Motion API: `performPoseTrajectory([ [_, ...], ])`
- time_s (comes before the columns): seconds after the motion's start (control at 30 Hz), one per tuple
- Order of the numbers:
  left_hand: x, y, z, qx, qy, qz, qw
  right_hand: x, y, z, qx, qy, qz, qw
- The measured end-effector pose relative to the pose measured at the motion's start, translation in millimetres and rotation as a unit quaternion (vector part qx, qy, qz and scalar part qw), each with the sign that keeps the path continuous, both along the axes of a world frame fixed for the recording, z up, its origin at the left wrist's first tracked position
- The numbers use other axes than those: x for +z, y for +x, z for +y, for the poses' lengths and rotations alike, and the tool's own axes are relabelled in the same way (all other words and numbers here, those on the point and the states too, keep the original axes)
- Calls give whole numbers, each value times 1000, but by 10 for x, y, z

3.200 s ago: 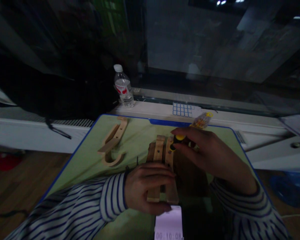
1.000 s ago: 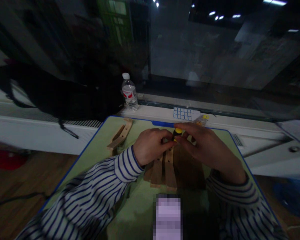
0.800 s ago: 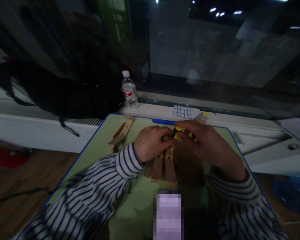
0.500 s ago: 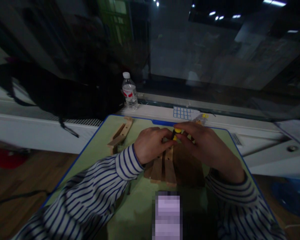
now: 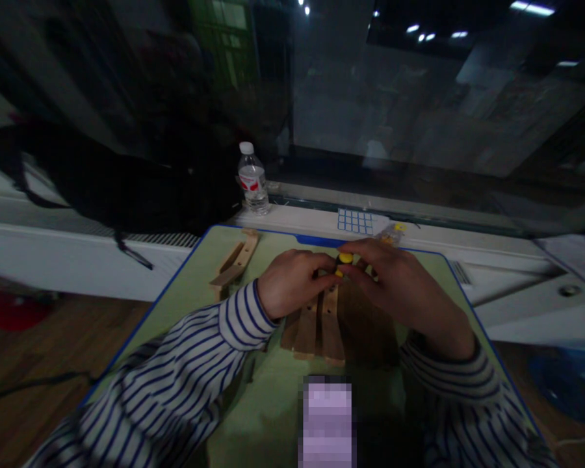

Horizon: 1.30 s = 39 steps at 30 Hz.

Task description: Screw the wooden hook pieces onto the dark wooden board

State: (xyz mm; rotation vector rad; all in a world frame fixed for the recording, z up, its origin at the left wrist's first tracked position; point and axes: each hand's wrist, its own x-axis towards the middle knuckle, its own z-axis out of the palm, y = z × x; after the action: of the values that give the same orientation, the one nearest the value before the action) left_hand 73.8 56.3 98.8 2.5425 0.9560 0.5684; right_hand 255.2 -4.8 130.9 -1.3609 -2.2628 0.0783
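Observation:
Over the far middle of the light green tabletop (image 5: 263, 403), both hands meet at a small yellow-and-black piece (image 5: 345, 259) whose exact kind I cannot make out. My left hand (image 5: 296, 281) pinches it from the left, thumb and fingers closed. From the right, my right hand (image 5: 402, 283) closes its thumb and fingertips on the same piece. Below the hands lie flat wooden pieces (image 5: 332, 335) with small holes, side by side, their far ends partly hidden by the fingers. A joined wooden part (image 5: 241, 259) with holes rests farther left.
A water bottle (image 5: 253, 182) stands on the white sill, left of a blue-gridded sheet (image 5: 355, 221) and a clear bag (image 5: 390, 233) with yellow bits. A black bag (image 5: 102, 175) lies at left. Near the front edge is a pixelated pale object (image 5: 327, 422). Dark window glass rises behind.
The yellow-and-black piece has turned slightly between my fingers, showing its yellow part at a different angle. Both hands stay in nearly the same place.

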Motion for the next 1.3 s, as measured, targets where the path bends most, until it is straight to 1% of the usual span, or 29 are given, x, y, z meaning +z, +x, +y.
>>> performPoseTrajectory([
  [0.2, 1, -5, 12, -20, 0, -6, 1000, 13, -1, 1, -11, -2, -3, 1000],
  [0.43, -37, -22, 44, -43, 0, 1, 999, 17, -24, -8, -26, -18, -4, 1000],
  [0.53, -26, -25, 45, -48, 0, 4, 999, 10, -18, -17, -20, -23, 0, 1000],
  [0.6, -6, -21, 33, -41, 5, 6, 999, 4, -9, -18, -10, -17, 2, 1000],
  [0.7, 16, -9, 7, -5, 21, 16, 1000, -5, 1, -11, 0, -7, 3, 1000],
  [0.8, 8, 3, -9, 24, 31, 21, 999, -9, 2, -5, 0, -7, 2, 1000],
  [0.87, -9, 9, -12, 30, 34, 19, 999, -10, 1, -5, 1, -7, 1, 1000],
  [1.07, -32, 15, -1, 19, 34, 17, 999, -4, -5, -15, -8, -5, -13, 1000],
  [1.3, -36, -1, 31, -10, 24, 5, 1000, 6, -24, -12, -21, -10, -23, 999],
])
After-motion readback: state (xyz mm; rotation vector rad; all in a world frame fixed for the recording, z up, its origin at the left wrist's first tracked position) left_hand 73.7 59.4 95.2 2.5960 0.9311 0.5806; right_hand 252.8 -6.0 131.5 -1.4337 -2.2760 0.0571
